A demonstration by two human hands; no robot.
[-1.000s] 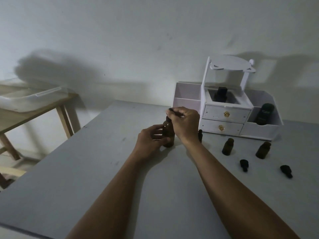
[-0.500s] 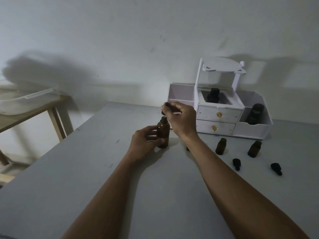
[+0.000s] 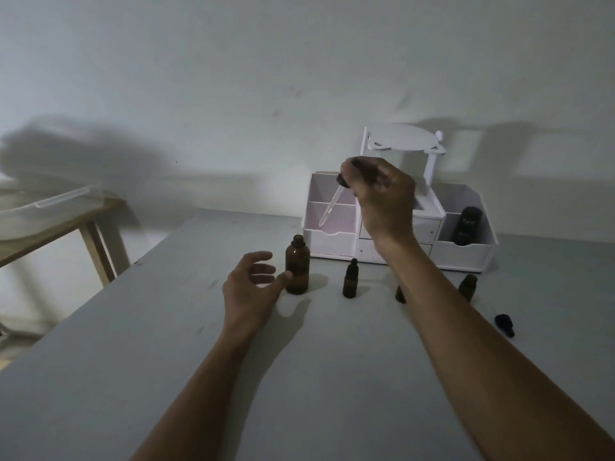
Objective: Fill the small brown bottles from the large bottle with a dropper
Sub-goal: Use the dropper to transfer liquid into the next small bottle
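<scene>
Grey table [image 3: 332,377] bearing large bottle [image 3: 297,269], white wall [image 3: 233,78]

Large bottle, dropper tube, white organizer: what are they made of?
Large bottle: translucent amber with a faint sheen, so glass or hard plastic; can't tell which. Dropper tube: clear, the organizer wall shows through it; glass or clear plastic, dark cap maybe rubber. White organizer: flat matte panels with cut edges, probably painted board or plastic sheet.
</scene>
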